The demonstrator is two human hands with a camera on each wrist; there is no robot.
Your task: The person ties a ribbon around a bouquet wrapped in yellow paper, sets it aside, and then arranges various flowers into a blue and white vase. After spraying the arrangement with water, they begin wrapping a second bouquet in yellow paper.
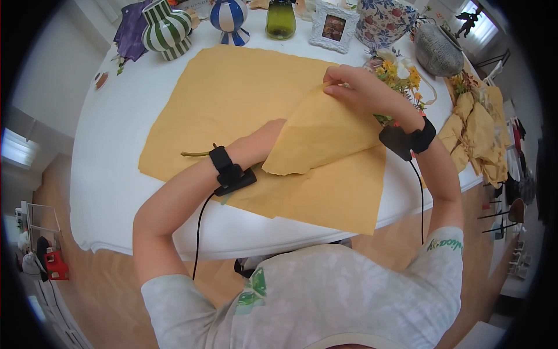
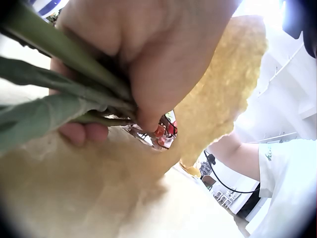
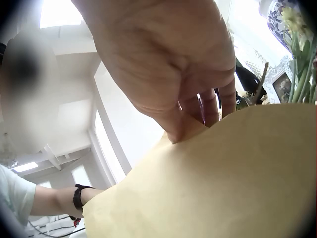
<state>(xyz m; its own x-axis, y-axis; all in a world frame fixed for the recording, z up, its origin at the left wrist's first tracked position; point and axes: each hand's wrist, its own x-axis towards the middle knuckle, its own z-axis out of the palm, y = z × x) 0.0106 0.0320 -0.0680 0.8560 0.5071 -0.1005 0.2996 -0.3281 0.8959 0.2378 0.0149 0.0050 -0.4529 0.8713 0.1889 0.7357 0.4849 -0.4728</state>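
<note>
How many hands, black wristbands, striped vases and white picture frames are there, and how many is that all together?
Hands: 2 (left hand, right hand)
Black wristbands: 2 (left band, right band)
Striped vases: 2 (green-and-white vase, blue-and-white vase)
White picture frames: 1
Total: 7

Black wrist straps (image 1: 221,159), pale shirt (image 1: 360,291), perhaps tie-dye
</note>
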